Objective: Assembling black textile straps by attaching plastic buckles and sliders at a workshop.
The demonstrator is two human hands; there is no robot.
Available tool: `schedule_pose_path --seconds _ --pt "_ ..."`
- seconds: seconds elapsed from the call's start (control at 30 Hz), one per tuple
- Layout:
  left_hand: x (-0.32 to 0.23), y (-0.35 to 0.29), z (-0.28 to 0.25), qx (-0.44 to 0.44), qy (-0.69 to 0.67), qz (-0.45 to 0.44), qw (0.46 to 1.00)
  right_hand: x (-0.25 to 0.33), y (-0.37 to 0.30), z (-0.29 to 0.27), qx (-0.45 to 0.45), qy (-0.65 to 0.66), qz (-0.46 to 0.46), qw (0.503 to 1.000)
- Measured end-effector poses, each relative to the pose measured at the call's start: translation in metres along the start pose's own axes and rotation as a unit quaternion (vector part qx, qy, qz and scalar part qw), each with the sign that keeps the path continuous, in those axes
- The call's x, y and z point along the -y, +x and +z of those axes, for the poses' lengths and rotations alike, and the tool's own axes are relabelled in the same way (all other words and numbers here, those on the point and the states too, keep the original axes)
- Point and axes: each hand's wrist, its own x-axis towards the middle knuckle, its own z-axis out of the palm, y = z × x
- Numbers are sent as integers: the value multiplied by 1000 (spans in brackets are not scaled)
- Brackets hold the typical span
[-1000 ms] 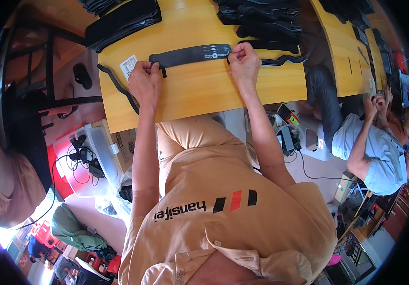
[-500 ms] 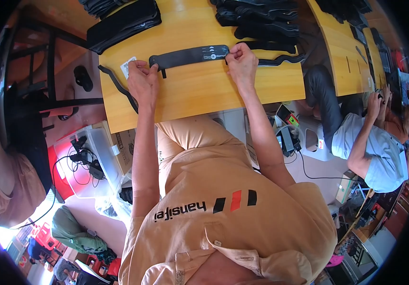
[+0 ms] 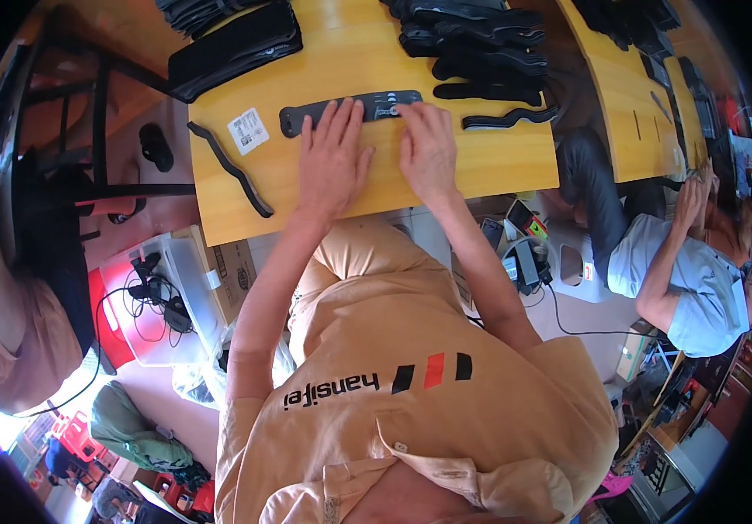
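A flat black strap (image 3: 301,120) with white print near its right end lies across the wooden table (image 3: 306,52). My left hand (image 3: 332,162) rests on its middle, fingers stretched out and slightly spread. Touching the printed right end, my right hand (image 3: 429,153) has bent fingers, with the thumb apart from them; nothing shows in its grasp. To the left lie a white label (image 3: 248,131) and a thin, wavy black strip (image 3: 232,170). A narrow folded black strip (image 3: 507,119) sits to the right.
Stacks of black straps (image 3: 236,52) stand at the far left, with more piled straps (image 3: 472,39) at the far right. Below the table's left side is a clear plastic bin (image 3: 170,301) with cables. A co-worker (image 3: 677,271) sits to the right by another table.
Both hands have let go of the strap's ends, and it now lies flat. My left hand moved right onto its middle; my right hand shifted slightly inward and nearer. The label is now uncovered.
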Motion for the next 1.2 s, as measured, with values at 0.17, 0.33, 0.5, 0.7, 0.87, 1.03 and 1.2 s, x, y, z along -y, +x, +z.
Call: schedule_pose_path --seconds 0.17,0.33,0.5,0.7,0.87,1.03,1.2 --pt "2 -5 16 96 54 -2 994 -2 -10 7 108 -63 -84 989" --pt "-1 -5 16 88 57 -4 994 -7 -12 12 137 -94 -90 982" --pt "-2 -3 17 74 71 -2 995 -4 -10 12 149 -100 -83 980" --pt "-1 -6 19 83 64 -12 994 -6 -11 11 161 -97 -71 980" --pt "-2 -7 18 82 57 -11 995 -7 -17 10 127 -112 -70 983" --pt "-3 -6 17 81 64 -14 995 -7 -18 7 112 -95 -38 988" --pt "-3 -6 16 83 62 -15 995 -9 -17 1 104 -112 -38 987"
